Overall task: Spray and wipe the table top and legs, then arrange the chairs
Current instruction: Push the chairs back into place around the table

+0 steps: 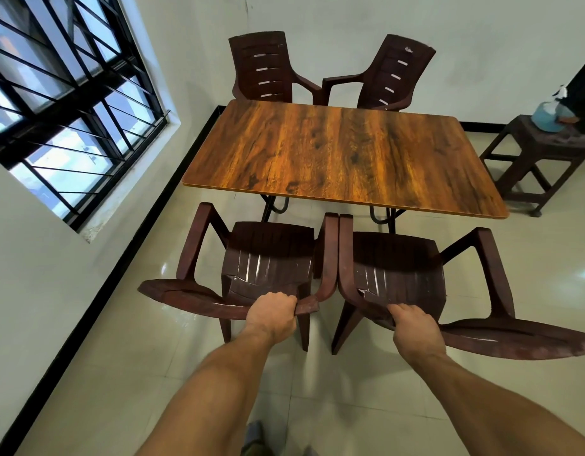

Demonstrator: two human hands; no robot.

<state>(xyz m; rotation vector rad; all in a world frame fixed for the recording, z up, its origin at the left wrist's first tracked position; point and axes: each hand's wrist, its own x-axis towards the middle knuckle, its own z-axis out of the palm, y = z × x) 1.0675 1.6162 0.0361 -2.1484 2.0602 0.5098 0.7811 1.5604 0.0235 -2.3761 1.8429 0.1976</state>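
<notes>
Both arms reach forward over the tiled floor (pixel 126 373). The left hand (pixel 273 319) is on the near left chair (pixel 268 255), its fingers (pixel 278 296) curled over the top edge of the backrest and gripping it near the right-hand end. The right hand (pixel 414 327) does the same on the near right chair (pixel 396 261): its fingers (pixel 399 309) are wrapped over the top of that backrest towards its left-hand end. So each hand holds its own chair, and the two hands sit close on either side of the gap between the backs.

The two near chairs stand side by side facing the table. Their inner armrests are just beside each other, perhaps touching; I cannot tell. Their seats lie just short of the near edge of the tabletop (pixel 343 153), with the black table legs (pixel 383 218) showing between seats and edge.

Across the tabletop stand the far left chair (pixel 261 67) and the far right chair (pixel 396 74), against the far edge, backs to the wall. Off to the right is a dark stool (pixel 541 153) with a blue spray bottle (pixel 547 115) on top. On the left wall is a barred window (pixel 70 93).
</notes>
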